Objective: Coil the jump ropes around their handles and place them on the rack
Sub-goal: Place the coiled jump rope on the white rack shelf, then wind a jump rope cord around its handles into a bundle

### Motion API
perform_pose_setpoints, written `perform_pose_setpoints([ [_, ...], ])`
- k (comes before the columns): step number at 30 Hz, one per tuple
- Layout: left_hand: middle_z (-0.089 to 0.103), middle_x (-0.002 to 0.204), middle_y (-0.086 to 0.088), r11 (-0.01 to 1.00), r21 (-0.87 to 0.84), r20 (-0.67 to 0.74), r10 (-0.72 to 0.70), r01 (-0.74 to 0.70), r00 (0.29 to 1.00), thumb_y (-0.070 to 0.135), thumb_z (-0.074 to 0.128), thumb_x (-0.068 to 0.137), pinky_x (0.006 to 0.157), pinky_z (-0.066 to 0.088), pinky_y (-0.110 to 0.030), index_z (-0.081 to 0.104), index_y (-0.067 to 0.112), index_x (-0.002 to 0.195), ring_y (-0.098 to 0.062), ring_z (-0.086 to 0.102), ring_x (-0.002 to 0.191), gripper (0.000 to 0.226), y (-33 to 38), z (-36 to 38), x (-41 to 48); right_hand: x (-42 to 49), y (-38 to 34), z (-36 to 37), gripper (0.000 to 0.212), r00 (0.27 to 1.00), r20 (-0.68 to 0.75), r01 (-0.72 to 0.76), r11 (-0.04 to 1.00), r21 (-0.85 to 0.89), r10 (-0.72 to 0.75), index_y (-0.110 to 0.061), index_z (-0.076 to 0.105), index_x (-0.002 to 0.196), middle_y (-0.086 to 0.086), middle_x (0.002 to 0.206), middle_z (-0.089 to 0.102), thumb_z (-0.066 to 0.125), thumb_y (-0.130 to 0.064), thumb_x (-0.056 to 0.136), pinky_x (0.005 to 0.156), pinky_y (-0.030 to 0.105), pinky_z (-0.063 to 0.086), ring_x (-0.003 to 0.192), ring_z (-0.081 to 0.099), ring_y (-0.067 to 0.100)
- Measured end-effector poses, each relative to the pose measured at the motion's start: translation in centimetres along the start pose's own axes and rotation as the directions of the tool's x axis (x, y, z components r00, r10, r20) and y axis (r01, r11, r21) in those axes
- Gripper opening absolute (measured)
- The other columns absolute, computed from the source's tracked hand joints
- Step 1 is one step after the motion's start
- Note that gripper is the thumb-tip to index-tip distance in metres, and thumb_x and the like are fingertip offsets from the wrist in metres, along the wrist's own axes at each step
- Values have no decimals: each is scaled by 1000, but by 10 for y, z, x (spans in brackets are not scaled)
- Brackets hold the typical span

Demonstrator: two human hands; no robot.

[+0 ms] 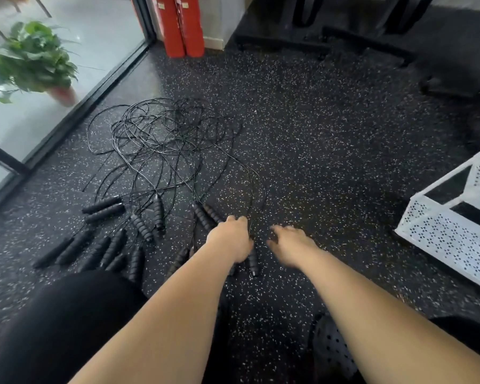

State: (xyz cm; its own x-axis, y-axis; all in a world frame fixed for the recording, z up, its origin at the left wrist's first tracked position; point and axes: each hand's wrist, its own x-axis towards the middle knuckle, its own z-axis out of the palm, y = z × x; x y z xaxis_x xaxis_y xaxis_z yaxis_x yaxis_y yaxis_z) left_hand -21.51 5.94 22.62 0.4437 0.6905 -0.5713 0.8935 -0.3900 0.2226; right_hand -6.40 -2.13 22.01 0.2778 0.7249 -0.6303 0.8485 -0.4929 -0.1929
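Observation:
Several black jump ropes lie tangled (161,139) on the speckled rubber floor, their ribbed handles (114,234) spread in a row at the left. My left hand (230,239) grips a pair of handles; their ends stick out above (205,214) and below (253,266) the fist. A thin cord (257,187) loops up from that hand. My right hand (291,242) hovers just right of it, fingers loosely curled and holding nothing. The white perforated rack (449,234) stands on the floor at the right.
A glass wall with a black frame (75,112) runs along the left, a potted plant (34,62) behind it. Red padded rolls (178,26) lean at the back. Black equipment bases (366,37) fill the far right. My dark-clad knee (67,322) is at lower left.

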Motion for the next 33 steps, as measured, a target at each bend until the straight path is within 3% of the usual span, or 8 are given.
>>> perform_pose_setpoints([
  [7,47,145,-13,999,-10,127,-50,52,991,29,60,102,104,52,-56,44,15,148,-41,55,132,51,-15,52,54,64,6,47,59,991,130,-17,997,81,6,-29,32,163,11,160,41,46,-47,109,118,52,41,146,41,35],
  [12,44,150,-15,995,-34,201,-86,94,976,28,58,102,107,51,-57,38,16,157,-42,52,135,60,-29,83,88,106,3,83,56,980,199,-12,996,94,-7,-30,37,159,11,152,48,55,-34,106,113,49,47,137,53,35],
  [15,42,150,-16,992,-50,243,-102,117,965,31,57,103,108,50,-56,32,21,162,-43,51,136,65,-37,100,106,125,-3,103,53,971,237,-6,993,118,-22,-37,35,160,8,149,47,48,-36,109,109,47,50,132,55,34],
  [21,37,151,-15,982,-87,325,-132,169,937,31,56,103,112,47,-58,39,32,159,-42,44,138,59,-50,132,130,150,-1,139,45,960,278,-21,988,156,-24,-39,43,153,8,140,48,44,-40,108,108,47,50,124,58,36],
  [29,29,158,-11,954,-181,334,-171,241,927,37,59,104,118,42,-50,37,36,163,-39,39,143,62,-62,158,144,161,1,157,58,945,325,-26,981,191,-38,-43,32,161,2,151,38,51,-36,107,112,47,48,135,51,31],
  [33,40,154,-11,935,-266,304,-148,233,941,28,59,101,112,48,-45,50,32,157,-36,53,133,56,-66,156,143,154,1,156,60,953,295,-20,962,273,-64,-40,33,163,-2,156,38,52,-30,106,115,43,46,137,52,28],
])
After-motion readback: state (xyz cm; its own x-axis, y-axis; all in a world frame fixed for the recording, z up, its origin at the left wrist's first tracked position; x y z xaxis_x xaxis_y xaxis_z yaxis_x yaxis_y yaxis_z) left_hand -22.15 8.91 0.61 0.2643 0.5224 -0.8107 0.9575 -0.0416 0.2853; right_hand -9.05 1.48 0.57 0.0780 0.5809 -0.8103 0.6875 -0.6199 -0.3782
